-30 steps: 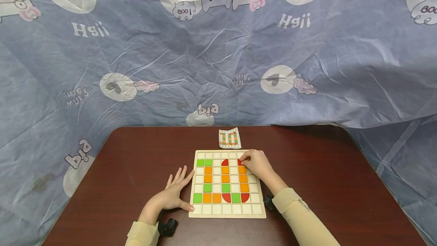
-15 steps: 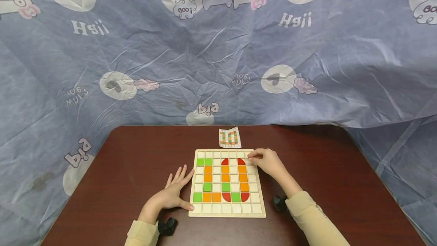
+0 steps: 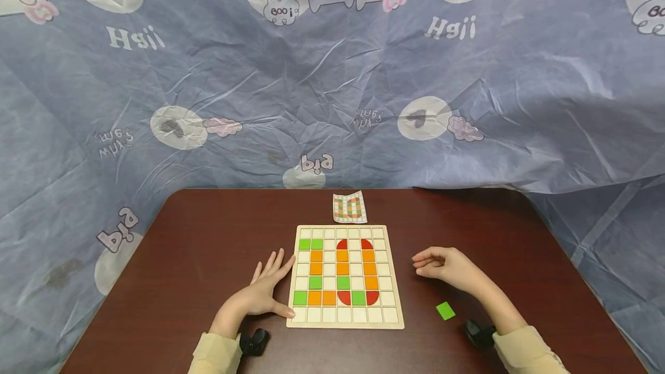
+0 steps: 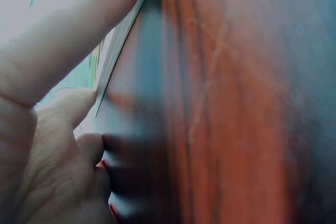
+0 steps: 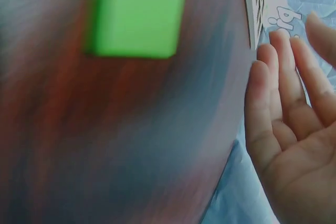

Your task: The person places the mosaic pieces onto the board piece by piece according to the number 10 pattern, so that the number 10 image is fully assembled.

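A pale wooden grid board [image 3: 344, 325] lies on the table, with green, orange and red tiles set in some of its squares. The left hand [image 3: 260, 293] is spread along the board's left side, its thumb touching the lower left corner. In the left wrist view, the thumb and index finger meet the board's thin edge [image 4: 118, 45]. Right of the board, the right hand [image 3: 449, 267] is above the table, holding nothing, its fingers relaxed. A loose green square tile [image 3: 445, 311] lies on the table below that hand; it fills the upper part of the right wrist view.
Behind the board lies a small paper card [image 3: 350, 208] printed with a coloured grid pattern. The dark brown table [image 3: 223, 235] has rounded far corners. A blue patterned cloth [image 3: 291, 91] hangs behind it. A black wrist camera [image 3: 253, 342] sits on the left wrist.
The right hand has left the red quarter-round tile at the board's upper right and moved right and toward the person. The green tile has come into sight. The left hand stays put.
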### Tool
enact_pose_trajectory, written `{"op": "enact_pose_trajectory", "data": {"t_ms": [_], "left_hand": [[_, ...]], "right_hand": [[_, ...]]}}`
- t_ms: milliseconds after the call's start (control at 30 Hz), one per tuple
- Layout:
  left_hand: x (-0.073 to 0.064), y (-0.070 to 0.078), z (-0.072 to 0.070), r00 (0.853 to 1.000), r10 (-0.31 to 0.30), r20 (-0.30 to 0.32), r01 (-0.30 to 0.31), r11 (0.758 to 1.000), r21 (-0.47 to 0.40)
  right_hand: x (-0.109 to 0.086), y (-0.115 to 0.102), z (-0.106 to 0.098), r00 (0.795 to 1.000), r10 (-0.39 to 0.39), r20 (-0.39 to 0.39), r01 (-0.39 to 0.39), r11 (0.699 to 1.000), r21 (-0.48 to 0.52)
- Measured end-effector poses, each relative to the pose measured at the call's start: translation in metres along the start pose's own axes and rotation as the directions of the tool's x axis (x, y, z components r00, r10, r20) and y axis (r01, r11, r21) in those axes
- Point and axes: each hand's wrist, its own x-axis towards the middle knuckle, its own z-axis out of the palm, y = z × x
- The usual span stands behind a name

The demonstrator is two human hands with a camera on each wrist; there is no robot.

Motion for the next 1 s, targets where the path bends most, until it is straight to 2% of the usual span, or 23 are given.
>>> {"op": "enact_pose_trajectory", "data": {"t_ms": [133,367,533,833,1000], "left_hand": [[0.001,-0.001,-0.001,1.000,0.002,0.008,-0.002,1.000,-0.010],[0.002,-0.001,0.000,1.000,-0.007,0.003,0.007,1.000,-0.006],[0.002,-0.002,0.000,1.000,-0.003,0.004,0.003,1.000,-0.005],[0.003,-0.002,0.000,1.000,-0.005,0.000,0.005,1.000,-0.006],[0.003,-0.002,0.000,1.000,-0.004,0.005,0.004,1.000,-0.006]], "right_hand": [[-0.017,0.008,-0.002,0.997,-0.003,0.081,0.002,1.000,0.018],[-0.038,0.021,-0.004,0.989,-0.029,0.147,0.037,0.998,-0.053],[-0.050,0.023,-0.005,0.980,-0.058,0.191,0.071,0.996,-0.061],[-0.054,0.028,0.001,0.986,-0.106,0.127,0.122,0.985,-0.125],[-0.050,0.023,0.004,0.994,-0.061,0.086,0.076,0.979,-0.189]]}}
